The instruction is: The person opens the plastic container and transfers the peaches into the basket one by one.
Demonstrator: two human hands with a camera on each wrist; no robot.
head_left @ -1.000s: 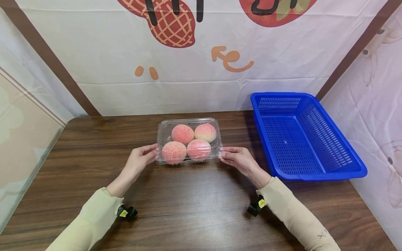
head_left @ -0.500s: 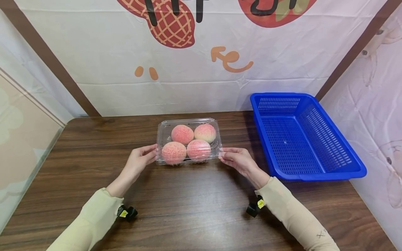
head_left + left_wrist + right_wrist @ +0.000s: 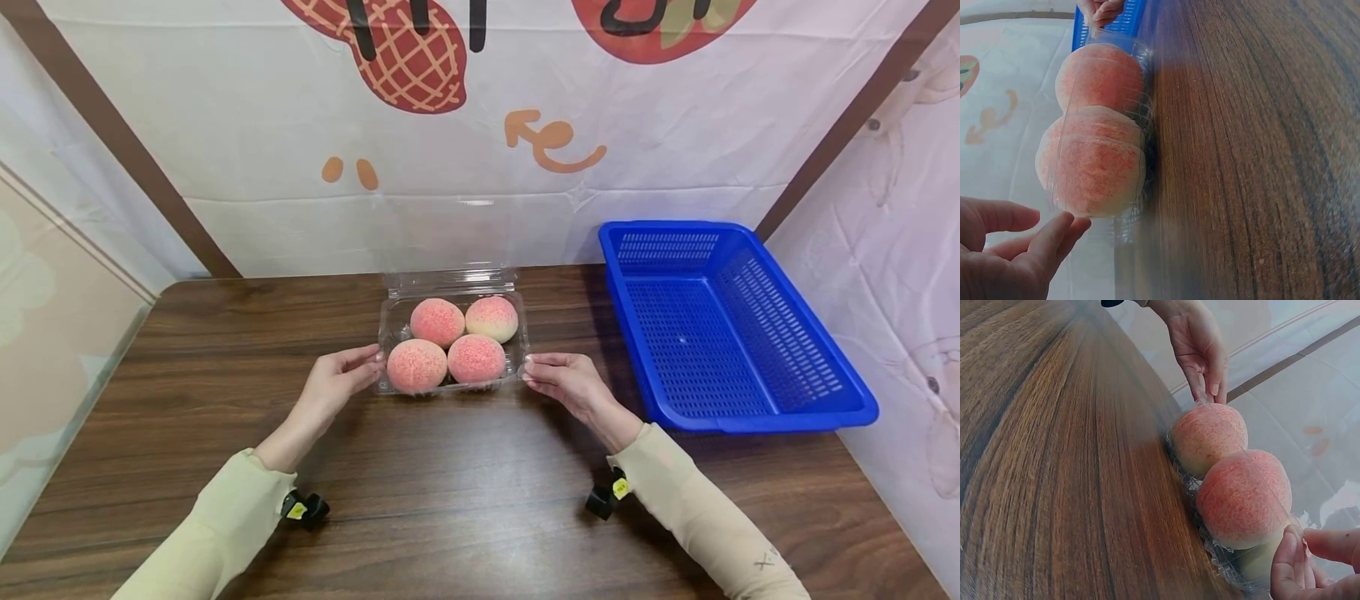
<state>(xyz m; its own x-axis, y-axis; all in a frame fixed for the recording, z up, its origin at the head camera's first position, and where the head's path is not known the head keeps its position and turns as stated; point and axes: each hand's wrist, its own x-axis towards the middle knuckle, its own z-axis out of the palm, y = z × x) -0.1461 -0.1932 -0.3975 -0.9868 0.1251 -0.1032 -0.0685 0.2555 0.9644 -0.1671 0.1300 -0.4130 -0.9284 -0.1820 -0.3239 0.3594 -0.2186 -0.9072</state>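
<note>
A clear plastic clamshell box (image 3: 516,367) sits on the table with its transparent lid (image 3: 450,282) raised at the back, against the backdrop. Several pink-and-cream peaches (image 3: 477,358) lie inside in two rows. At the box's left front corner is my left hand (image 3: 337,379); in the left wrist view its fingertips (image 3: 1063,224) touch the plastic, while the thumb stands apart from them. My right hand (image 3: 570,383) pinches the plastic rim at the right front corner between thumb and fingers, as the right wrist view shows.
A blue perforated plastic basket (image 3: 667,417) stands on the right of the table, near the right hand. The brown wood-grain table (image 3: 450,500) ends at a white printed cloth backdrop (image 3: 285,233). A black wrist device (image 3: 303,508) hangs at each sleeve.
The lid, closed over the peaches in both earlier frames, has swung up and back and now stands open. Both hands have stayed almost in place at the front corners.
</note>
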